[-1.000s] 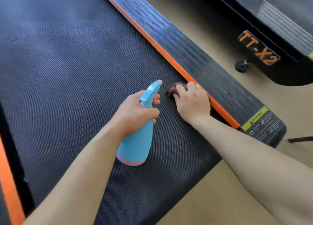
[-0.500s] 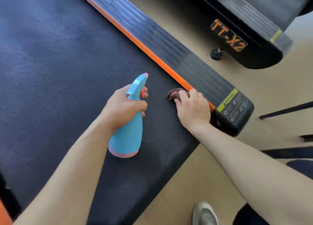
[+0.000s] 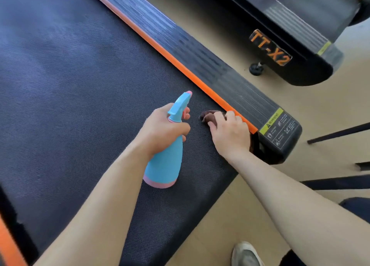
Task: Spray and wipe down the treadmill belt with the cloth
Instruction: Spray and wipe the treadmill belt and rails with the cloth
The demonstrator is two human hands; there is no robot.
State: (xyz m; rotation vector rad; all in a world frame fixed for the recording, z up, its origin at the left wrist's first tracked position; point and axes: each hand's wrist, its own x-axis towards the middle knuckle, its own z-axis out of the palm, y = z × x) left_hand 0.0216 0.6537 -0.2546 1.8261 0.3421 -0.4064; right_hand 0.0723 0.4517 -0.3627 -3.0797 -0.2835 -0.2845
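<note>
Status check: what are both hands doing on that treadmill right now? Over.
Left hand grips spray bottle over belt. Right hand holds brown cloth down on belt, beside orange strip. Nothing seen blocking the belt.

The left forearm [image 3: 104, 205] and right forearm [image 3: 290, 195] are bare, with a pale grey shoe [image 3: 245, 253] and dark trouser leg [image 3: 292, 260] below.

The left forearm [image 3: 104, 205] rises from the lower left and the right forearm [image 3: 300, 201] from the lower right, both bare and converging toward the frame's centre. The left grip [image 3: 163, 130], knuckles up, curls round the neck of a spray bottle [image 3: 164, 165]. Just right of it, the right grip [image 3: 230, 134] lies palm down, fingers bent over a cloth [image 3: 209, 116].
</note>
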